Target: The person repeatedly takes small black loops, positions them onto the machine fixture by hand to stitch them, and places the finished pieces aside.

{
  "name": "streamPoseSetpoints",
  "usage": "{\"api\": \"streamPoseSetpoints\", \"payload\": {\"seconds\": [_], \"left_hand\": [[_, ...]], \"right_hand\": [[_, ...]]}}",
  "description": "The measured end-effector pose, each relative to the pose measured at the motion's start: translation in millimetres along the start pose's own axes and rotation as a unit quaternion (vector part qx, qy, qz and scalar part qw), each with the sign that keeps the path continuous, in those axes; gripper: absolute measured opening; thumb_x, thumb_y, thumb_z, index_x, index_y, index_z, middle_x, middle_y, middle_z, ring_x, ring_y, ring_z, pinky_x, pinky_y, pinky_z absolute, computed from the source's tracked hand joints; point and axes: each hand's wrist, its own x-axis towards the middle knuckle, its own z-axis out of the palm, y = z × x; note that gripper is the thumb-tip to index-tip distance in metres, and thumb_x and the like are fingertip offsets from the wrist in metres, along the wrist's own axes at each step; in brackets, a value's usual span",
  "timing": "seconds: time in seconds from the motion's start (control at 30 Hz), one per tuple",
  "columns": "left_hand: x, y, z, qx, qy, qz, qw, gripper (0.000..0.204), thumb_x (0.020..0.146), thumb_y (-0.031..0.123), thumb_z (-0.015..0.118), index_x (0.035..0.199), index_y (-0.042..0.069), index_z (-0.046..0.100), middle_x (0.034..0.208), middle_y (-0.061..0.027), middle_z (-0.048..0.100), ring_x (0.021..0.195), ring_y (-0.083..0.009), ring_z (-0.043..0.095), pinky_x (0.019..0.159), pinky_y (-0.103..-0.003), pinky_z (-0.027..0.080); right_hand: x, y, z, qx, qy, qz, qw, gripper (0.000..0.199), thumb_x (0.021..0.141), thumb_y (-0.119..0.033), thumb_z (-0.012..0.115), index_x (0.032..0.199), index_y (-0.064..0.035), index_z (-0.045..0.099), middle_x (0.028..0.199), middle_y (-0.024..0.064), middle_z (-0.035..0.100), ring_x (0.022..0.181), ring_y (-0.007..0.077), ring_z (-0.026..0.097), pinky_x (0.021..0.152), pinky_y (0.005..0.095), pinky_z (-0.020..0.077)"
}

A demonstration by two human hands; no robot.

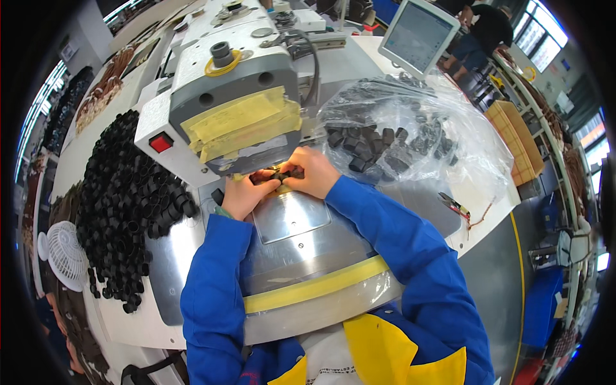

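Both of my hands meet under the head of an industrial sewing machine [234, 83], at the front of its metal bed [292, 218]. My left hand [244, 196] pinches the left side of a small dark piece of strap [282, 174]. On its other side, my right hand [312, 174] has its fingers and thumb closed on the same piece. My fingers and the machine head partly hide it, so its exact shape is unclear. A heap of black strap loops [122, 199] lies left of the machine. To the right, a clear plastic bag [475, 138] holds several dark strap pieces [366, 144].
Thread snips [454, 204] with red on the handles lie on the right side of the table. A screen [420, 35] stands behind the bag. A white fan [66, 255] is at the left edge. Another person [487, 32] bends over at the far right.
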Motion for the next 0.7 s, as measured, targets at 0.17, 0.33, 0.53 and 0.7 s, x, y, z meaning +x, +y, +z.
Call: {"api": "streamPoseSetpoints", "payload": {"seconds": [0.17, 0.33, 0.53, 0.7], "left_hand": [[-26.2, 23.0, -7.9, 0.049, -0.065, 0.043, 0.996, 0.02, 0.062, 0.017, 0.072, 0.068, 0.002, 0.06, 0.059, -0.0014, 0.049, 0.053, -0.0104, 0.046, 0.051, -0.023, 0.038], [-33.1, 28.3, -12.8, 0.04, -0.068, 0.074, 0.994, 0.01, 0.07, 0.013, 0.065, 0.072, 0.003, 0.063, 0.06, -0.0041, 0.047, 0.057, -0.0147, 0.047, 0.053, -0.026, 0.037], [-24.8, 23.5, -8.3, -0.039, -0.03, 0.117, 0.992, 0.013, 0.079, 0.007, 0.053, 0.088, 0.002, 0.062, 0.077, -0.0094, 0.057, 0.07, -0.0183, 0.054, 0.065, -0.026, 0.042], [-29.2, 17.9, -17.0, -0.016, -0.088, 0.117, 0.989, 0.017, 0.078, 0.001, 0.05, 0.092, 0.001, 0.06, 0.084, -0.0092, 0.058, 0.076, -0.0185, 0.056, 0.07, -0.026, 0.043]], "right_hand": [[-20.1, -5.5, 1.3, -0.02, -0.001, -0.118, 0.993, 0.014, 0.061, -0.014, 0.068, 0.073, -0.0076, 0.062, 0.074, 0.0085, 0.054, 0.072, 0.0267, 0.053, 0.065, 0.0354, 0.0433], [-26.9, -46.5, 5.3, -0.142, -0.034, 0.013, 0.989, 0.019, 0.068, -0.022, 0.064, 0.076, -0.0063, 0.057, 0.073, 0.009, 0.054, 0.071, 0.0274, 0.054, 0.059, 0.0367, 0.0448], [-35.4, -54.5, 18.6, -0.158, -0.055, 0.066, 0.984, 0.016, 0.07, -0.02, 0.056, 0.074, -0.0052, 0.054, 0.069, 0.0108, 0.056, 0.065, 0.0288, 0.058, 0.056, 0.0391, 0.0467], [-37.8, -59.9, 21.9, -0.132, -0.008, 0.022, 0.991, 0.012, 0.073, -0.017, 0.056, 0.072, -0.0053, 0.053, 0.069, 0.0091, 0.055, 0.061, 0.0268, 0.057, 0.052, 0.0366, 0.0466]]}}
